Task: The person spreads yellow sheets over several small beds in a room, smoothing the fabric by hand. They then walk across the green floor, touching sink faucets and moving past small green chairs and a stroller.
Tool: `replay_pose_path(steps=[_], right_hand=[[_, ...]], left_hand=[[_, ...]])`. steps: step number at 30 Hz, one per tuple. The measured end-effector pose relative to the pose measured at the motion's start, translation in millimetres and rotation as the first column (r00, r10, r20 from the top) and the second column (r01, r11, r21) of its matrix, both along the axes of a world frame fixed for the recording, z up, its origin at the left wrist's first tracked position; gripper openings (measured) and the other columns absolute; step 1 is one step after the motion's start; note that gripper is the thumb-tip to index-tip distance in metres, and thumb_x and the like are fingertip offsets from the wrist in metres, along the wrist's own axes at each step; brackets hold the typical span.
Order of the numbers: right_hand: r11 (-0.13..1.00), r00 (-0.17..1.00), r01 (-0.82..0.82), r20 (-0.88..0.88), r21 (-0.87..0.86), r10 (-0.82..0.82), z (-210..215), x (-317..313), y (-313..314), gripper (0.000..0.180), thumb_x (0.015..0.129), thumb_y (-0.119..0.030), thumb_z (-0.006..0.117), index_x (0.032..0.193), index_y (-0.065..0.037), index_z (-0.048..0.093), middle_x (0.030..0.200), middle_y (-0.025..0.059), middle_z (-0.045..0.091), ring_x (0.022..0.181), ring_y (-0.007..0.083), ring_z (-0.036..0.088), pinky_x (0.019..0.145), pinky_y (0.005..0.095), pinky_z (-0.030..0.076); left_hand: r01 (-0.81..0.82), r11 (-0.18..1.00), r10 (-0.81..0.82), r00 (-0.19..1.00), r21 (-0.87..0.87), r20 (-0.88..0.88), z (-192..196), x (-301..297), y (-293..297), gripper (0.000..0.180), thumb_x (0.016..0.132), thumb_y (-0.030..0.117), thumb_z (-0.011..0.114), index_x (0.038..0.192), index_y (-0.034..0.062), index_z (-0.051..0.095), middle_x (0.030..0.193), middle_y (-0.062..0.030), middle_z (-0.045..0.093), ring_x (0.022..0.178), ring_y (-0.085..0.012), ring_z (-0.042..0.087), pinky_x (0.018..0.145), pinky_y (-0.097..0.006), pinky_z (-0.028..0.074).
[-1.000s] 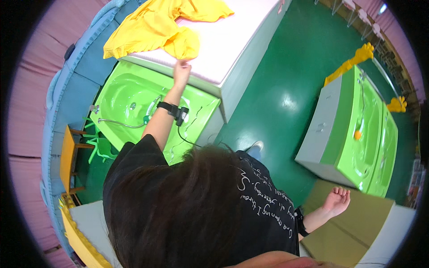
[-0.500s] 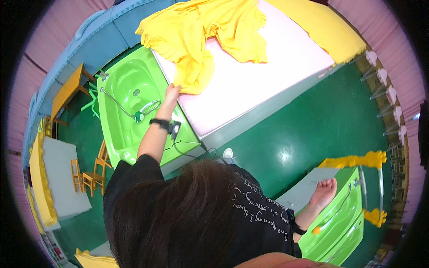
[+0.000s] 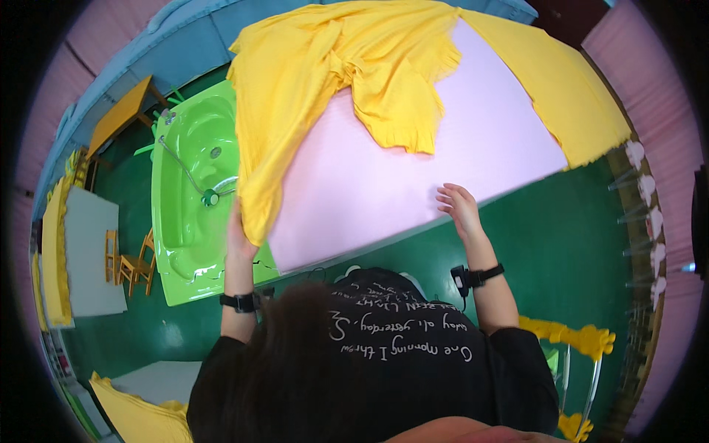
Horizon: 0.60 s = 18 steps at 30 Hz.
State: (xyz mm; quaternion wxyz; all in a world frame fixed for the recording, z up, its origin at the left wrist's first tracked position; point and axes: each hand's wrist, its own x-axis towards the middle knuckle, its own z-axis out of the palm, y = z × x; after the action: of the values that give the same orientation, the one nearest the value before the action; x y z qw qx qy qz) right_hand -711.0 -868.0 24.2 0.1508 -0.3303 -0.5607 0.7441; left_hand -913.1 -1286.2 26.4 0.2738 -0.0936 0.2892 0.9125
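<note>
A bright yellow cloth (image 3: pixel 295 81) with ruffled edges lies bunched over the far left part of a pale pink padded table top (image 3: pixel 384 199). One long fold of it runs toward me along the left edge. My left hand (image 3: pixel 238 235) grips the near end of this fold beside the green tub; its fingers are partly hidden by the cloth. Above the near right part of the pink surface, my right hand (image 3: pixel 461 205) is held with fingers apart and slightly bent, holding nothing. A second yellow cover (image 3: pixel 550 88) hangs over the table's far right end.
Against the table's left side stands a green tub (image 3: pixel 185 244) with a shower hose and green shower head (image 3: pixel 210 197). Wooden chairs (image 3: pixel 136 266) and a yellow-trimmed white table (image 3: pixel 96 251) are farther left. A rack with yellow trim (image 3: pixel 576 336) stands at my right.
My left hand has pulled the cloth's end toward me along the left edge. My right hand has swung in from the right to the pink surface. I have turned and moved closer to the table.
</note>
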Motion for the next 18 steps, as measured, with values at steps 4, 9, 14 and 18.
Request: replay_pose_path(steps=[4,9,14,18], right_hand=[[0.931,0.991,-0.094,-0.127,-0.354,0.052,-53,-88,76,0.029,0.084,-0.016,0.052,0.108,0.0,0.047,0.102,0.0128,0.053,0.092,0.0211,0.053,0.073,0.0301,0.046],[0.771,0.989,-0.123,-0.145,-0.625,0.04,-52,-175,93,0.038,0.079,-0.016,0.062,0.113,-0.012,0.044,0.118,0.008,0.043,0.097,0.0238,0.048,0.078,0.0348,0.043],[0.811,0.973,-0.017,-0.195,-0.584,-0.12,-63,-185,160,0.028,0.08,-0.01,0.059,0.106,-0.01,0.05,0.1,0.0049,0.054,0.087,0.0213,0.051,0.071,0.0324,0.042],[0.974,0.866,-0.091,-0.5,-0.208,-0.026,23,-104,241,0.027,0.079,-0.008,0.058,0.105,-0.002,0.052,0.105,0.0087,0.056,0.095,0.0212,0.053,0.08,0.0354,0.043]], left_hand=[[0.079,0.934,-0.12,0.988,-0.35,-0.098,-28,36,8,0.041,0.089,0.022,0.047,0.122,-0.002,0.04,0.115,-0.0135,0.053,0.104,-0.0251,0.053,0.09,-0.035,0.043],[-0.356,0.927,0.333,0.927,-0.12,-0.173,-23,70,54,0.038,0.091,0.021,0.042,0.123,0.0004,0.039,0.121,-0.0132,0.048,0.11,-0.0261,0.049,0.093,-0.038,0.041],[-0.583,0.807,0.575,0.812,-0.094,-0.098,-15,62,81,0.042,0.094,0.027,0.031,0.127,0.0006,0.033,0.126,-0.0139,0.044,0.115,-0.0269,0.044,0.096,-0.041,0.037],[-0.722,0.671,0.719,0.689,-0.17,-0.085,-4,51,41,0.043,0.095,0.03,0.025,0.126,0.0023,0.036,0.126,-0.0138,0.044,0.114,-0.0288,0.044,0.097,-0.045,0.035]])
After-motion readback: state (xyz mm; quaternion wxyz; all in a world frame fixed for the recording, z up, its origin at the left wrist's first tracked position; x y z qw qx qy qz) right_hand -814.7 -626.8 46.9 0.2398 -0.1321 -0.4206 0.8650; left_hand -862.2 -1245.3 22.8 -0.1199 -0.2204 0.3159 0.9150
